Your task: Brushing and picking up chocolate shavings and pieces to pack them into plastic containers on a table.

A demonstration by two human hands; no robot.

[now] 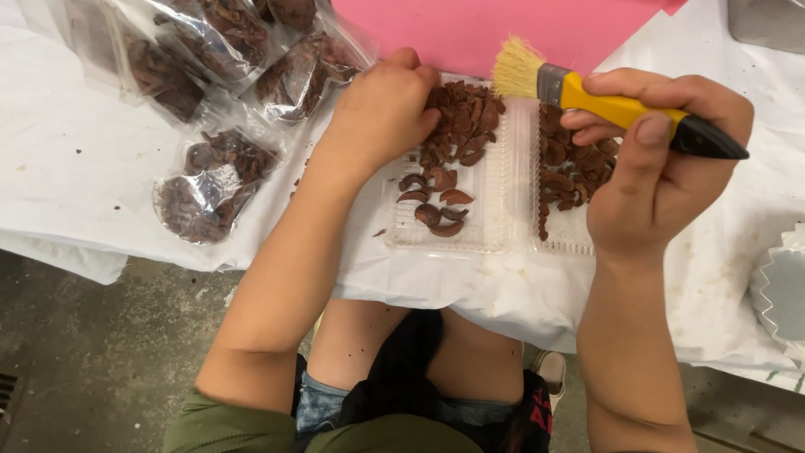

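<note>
Left hand [381, 109] fingers buried in brown pieces [457, 126]; bags [201, 50] cut by top edge.

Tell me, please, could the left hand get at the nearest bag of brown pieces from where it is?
Probably yes: the left hand rests on the tray, and the bag lies just beside its forearm, unobstructed.

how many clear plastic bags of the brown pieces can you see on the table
5, all at upper left: one lowest and nearest the left forearm, one beside the left hand, one at the top edge, one upper middle, one farthest left. More may be cut off above.
</note>
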